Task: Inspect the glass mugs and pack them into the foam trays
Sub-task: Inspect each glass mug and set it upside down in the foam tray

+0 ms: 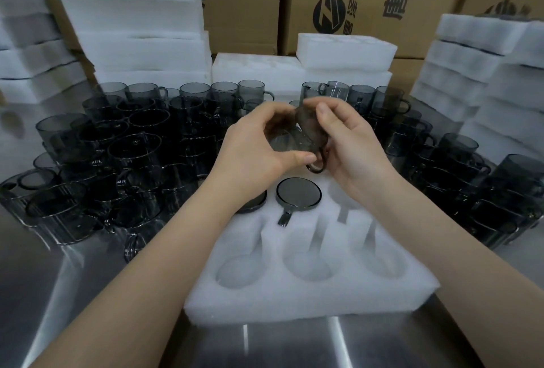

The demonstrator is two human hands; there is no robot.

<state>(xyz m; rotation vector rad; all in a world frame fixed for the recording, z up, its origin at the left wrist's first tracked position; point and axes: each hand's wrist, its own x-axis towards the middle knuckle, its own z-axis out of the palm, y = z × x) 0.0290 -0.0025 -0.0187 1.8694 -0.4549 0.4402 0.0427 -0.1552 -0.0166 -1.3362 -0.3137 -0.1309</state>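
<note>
Head view: your left grip (259,147) and right grip (350,144) both pinch the smoky grey glass mug (307,132) above the white foam tray (309,306) on the steel counter (279,347); likely slick and brittle, so hold the body, not the handle.

held mug (306,129) blurred, tray's back-left mug (256,203) mostly hidden under left wrist (232,188)

You have one camera, up on your head. It looks forward and down, very near the foam tray (294,303) on the metal table (44,294), with cardboard boxes (368,0) behind.
</note>
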